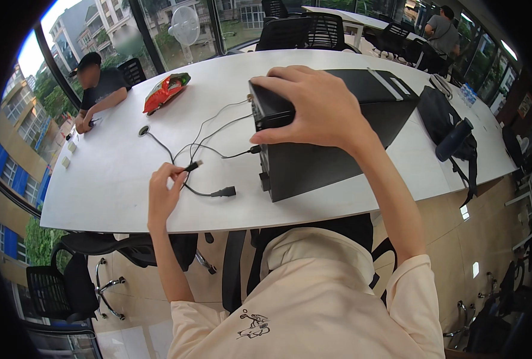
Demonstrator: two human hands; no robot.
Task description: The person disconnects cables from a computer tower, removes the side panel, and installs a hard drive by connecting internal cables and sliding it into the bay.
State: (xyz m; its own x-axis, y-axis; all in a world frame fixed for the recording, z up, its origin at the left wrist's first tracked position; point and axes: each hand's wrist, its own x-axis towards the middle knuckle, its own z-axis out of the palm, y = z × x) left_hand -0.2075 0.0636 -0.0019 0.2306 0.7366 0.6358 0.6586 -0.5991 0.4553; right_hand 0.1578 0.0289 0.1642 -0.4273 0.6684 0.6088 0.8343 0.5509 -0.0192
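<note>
A black desktop computer tower (320, 164) lies on the white table, its port side facing left. My right hand (314, 107) spans its upper rear edge, thumb and fingers spread apart and gripping the case. Left of the tower, just above the table, my left hand (165, 192) pinches a small black cable plug with a metal tip (193, 166), which looks like USB. Close to that hand lies a black power cord connector (224, 191), apart from the tower. Thin dark cables (209, 145) run from the tower's rear ports across the tabletop.
On the white table (116, 203) are a red snack bag (165, 93) and a round cable grommet (144, 130). To the right lie a black backpack (439, 116) and dark blue bottle (454, 140). A person (101, 84) sits at the far left. Chairs (68, 281) stand below the near edge.
</note>
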